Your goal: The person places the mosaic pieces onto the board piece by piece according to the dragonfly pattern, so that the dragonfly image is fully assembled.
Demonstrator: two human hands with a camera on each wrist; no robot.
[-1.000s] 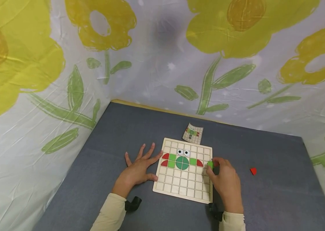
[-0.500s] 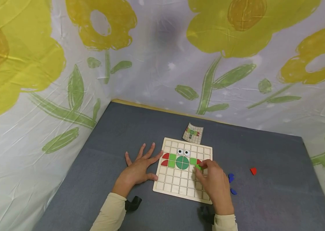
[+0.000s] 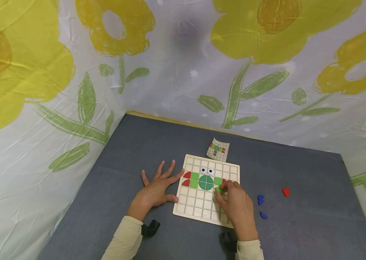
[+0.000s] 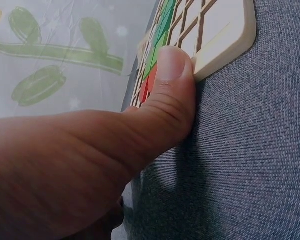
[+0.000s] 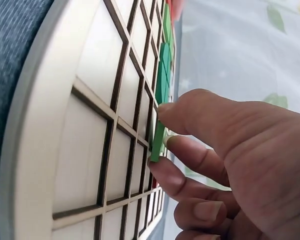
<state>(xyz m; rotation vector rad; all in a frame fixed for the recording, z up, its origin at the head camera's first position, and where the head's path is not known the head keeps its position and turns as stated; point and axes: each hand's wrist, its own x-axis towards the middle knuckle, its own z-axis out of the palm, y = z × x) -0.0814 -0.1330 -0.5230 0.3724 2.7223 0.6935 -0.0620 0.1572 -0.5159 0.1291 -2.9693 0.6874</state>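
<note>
A wooden grid board point(image 3: 199, 211) lies on the table, with red, green and teal tiles and two eye tiles set in its cells. My right hand point(image 3: 237, 207) pinches a light green square tile point(image 5: 157, 142) between thumb and fingertips, over the cell below the set green tile point(image 3: 218, 181) on the right side. In the right wrist view the tile stands tilted against the grid. My left hand point(image 3: 153, 193) lies spread at the board's left edge, its thumb point(image 4: 172, 70) resting on the rim and its index fingertip touching the edge farther up.
A small pattern card point(image 3: 218, 149) lies behind the board, showing a similar figure on a grid. To the right are several blue rounded pieces point(image 3: 263, 215) and a red piece point(image 3: 286, 192) on the dark table point(image 3: 309, 224). A flower-printed cloth point(image 3: 176, 72) hangs behind.
My right hand has carried the green tile leftward from the board's right edge to the cell under the set green tile. Blue pieces have come into view. The left hand stays put.
</note>
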